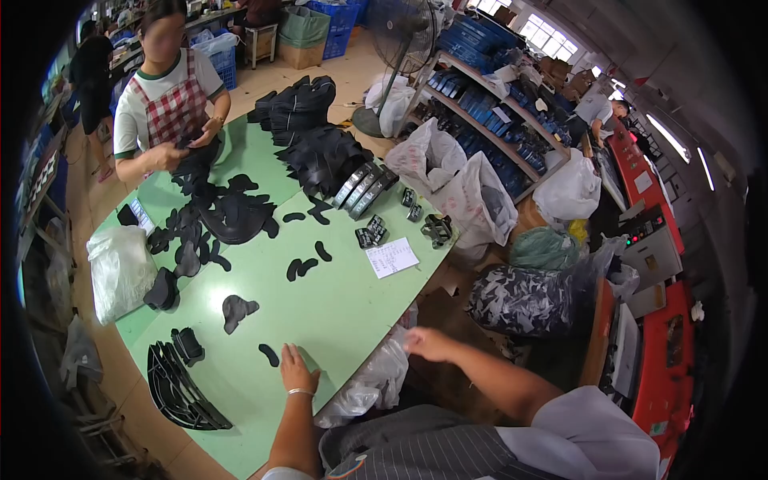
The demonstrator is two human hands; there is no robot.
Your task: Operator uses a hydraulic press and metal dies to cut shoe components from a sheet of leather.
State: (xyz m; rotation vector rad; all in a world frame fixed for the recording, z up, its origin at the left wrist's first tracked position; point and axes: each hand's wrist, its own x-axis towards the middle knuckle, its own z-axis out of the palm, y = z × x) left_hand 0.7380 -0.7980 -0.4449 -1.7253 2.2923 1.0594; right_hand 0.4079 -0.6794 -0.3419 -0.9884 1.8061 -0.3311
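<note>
My left hand point(297, 373) lies on the pale green table point(336, 304) near its close edge, fingers stretched out and holding nothing visible. Just left of its fingertips is a small curved black piece point(269, 354). A larger, irregular flat black piece point(238, 313) rests farther off. Beyond the table's right edge, my right hand point(432, 345) is held out near a clear plastic bag point(386, 368). Its fingers are blurred and partly hidden, so their closure is unclear. Several more small curved black pieces, one of them point(323, 251) apart from the others, lie mid-table.
A person in a checked apron point(170, 104) handles black pieces across the table. Black stacks point(324, 160) and a paper sheet point(392, 257) lie toward the far right. Curved black frames point(180, 388) sit at the left. White sacks point(480, 200) and a red machine point(670, 368) stand rightward.
</note>
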